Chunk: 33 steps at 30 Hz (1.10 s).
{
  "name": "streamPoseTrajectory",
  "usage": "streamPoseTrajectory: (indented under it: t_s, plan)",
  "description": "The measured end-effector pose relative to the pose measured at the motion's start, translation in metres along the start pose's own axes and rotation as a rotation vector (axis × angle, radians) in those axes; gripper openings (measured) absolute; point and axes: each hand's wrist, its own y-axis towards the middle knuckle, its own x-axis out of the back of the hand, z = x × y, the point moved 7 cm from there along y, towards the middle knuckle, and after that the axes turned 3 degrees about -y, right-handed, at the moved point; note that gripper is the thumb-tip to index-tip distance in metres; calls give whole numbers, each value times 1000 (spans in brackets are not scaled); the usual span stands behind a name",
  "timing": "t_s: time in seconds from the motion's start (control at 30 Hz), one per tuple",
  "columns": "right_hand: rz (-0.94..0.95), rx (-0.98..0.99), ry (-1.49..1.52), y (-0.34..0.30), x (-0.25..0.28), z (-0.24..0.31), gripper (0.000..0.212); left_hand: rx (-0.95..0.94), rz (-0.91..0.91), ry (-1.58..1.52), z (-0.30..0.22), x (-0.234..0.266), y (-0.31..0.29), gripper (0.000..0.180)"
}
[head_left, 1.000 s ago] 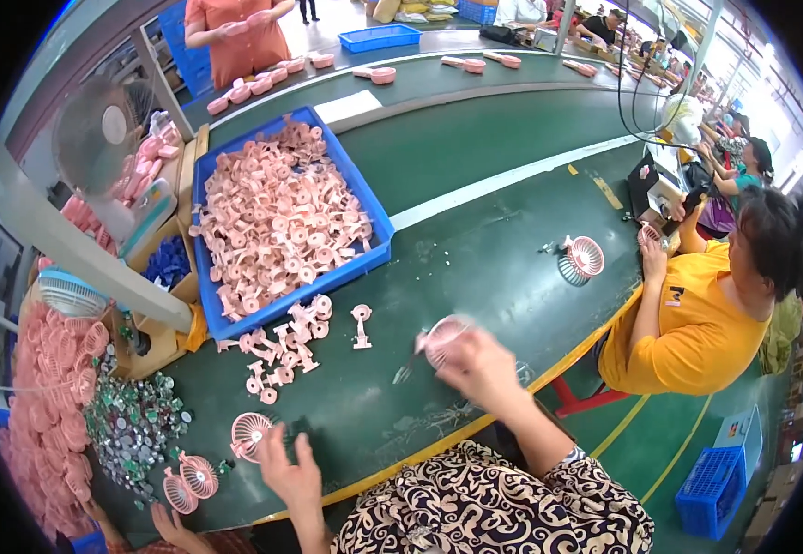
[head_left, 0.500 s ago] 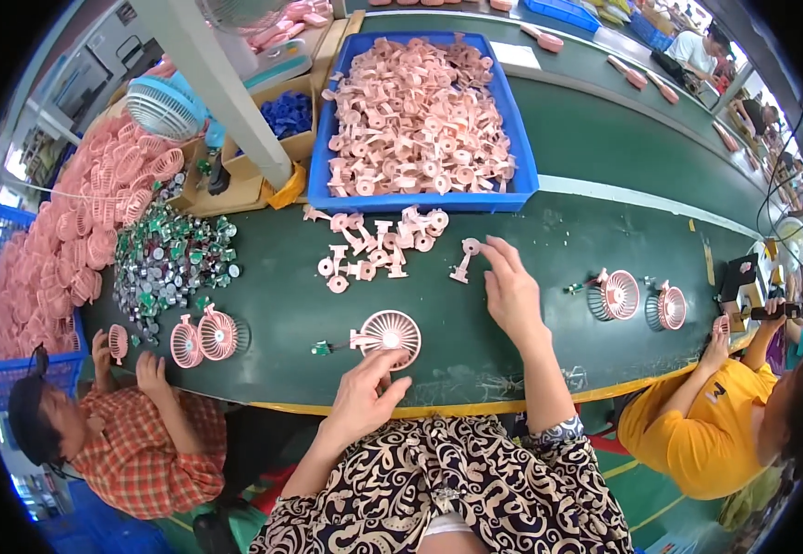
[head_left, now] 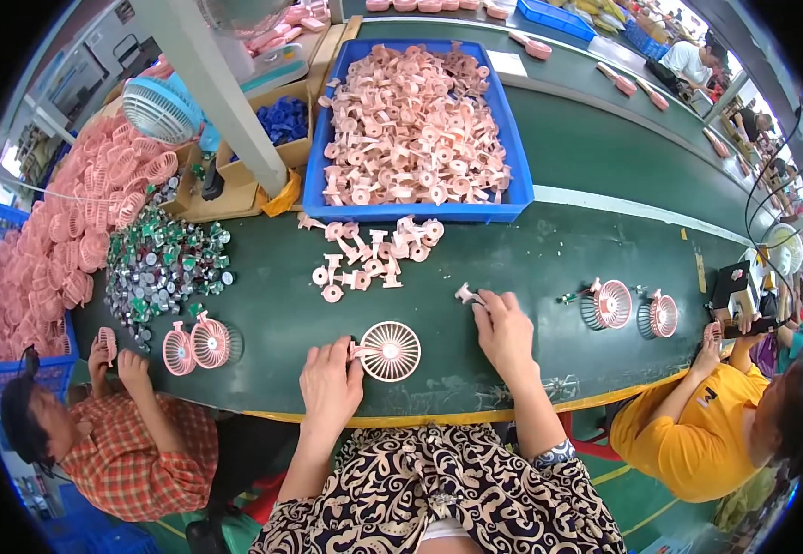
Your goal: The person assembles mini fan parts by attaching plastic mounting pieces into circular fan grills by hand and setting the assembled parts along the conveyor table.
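Note:
A round pink fan cage [head_left: 390, 351] with a ribbed front lies on the green table before me, its short stem to the left. My left hand [head_left: 331, 380] is closed beside that stem, fingers bent and pressed together. They cover whatever is in them. To the right of the cage, my right hand [head_left: 507, 340] pinches a small pale-pink bracket [head_left: 465, 294] between thumb and fingers, just over the table. A loose group of similar pink brackets [head_left: 364, 254] lies beyond the cage.
A blue tray [head_left: 420, 211] heaped with brackets stands at the back. To the left are motors with green boards [head_left: 166, 263] and piled pink cages [head_left: 41, 249]. Co-workers sit on both sides, with cages [head_left: 209, 342] near the left one and others [head_left: 613, 305] at right.
My left hand has moved left off the cage to its stem, covering the green board that lay there. My right hand has picked up the bracket and drawn it nearer.

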Motion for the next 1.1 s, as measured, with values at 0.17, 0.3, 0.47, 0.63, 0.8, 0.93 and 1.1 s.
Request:
streamPoseTrajectory:
  t_s: [0.17,0.3,0.47,0.63,0.8,0.93,1.1]
  plan:
    - [-242,62,-192,-12,25,-8,27,4,-56,20,2,2,3,19]
    - [-246,-12,-111,-23,37,-28,23,-32,-49,-95,-6,1,3,13]
    - [-151,-87,-40,-28,38,-33,25,-51,-9,-224,-6,-3,-4,9]
    - [31,-25,34,-33,29,22,28,-18,10,-321,-4,-12,-8,10]
    - [50,352,195,-49,0,88,27,7,34,-369,-5,-16,-8,11]
    - [76,419,33,-55,-22,90,23,-42,-17,-319,-8,-16,-7,7]
    - [53,372,33,-58,-26,88,27,-172,-95,-256,-19,-8,-11,5]
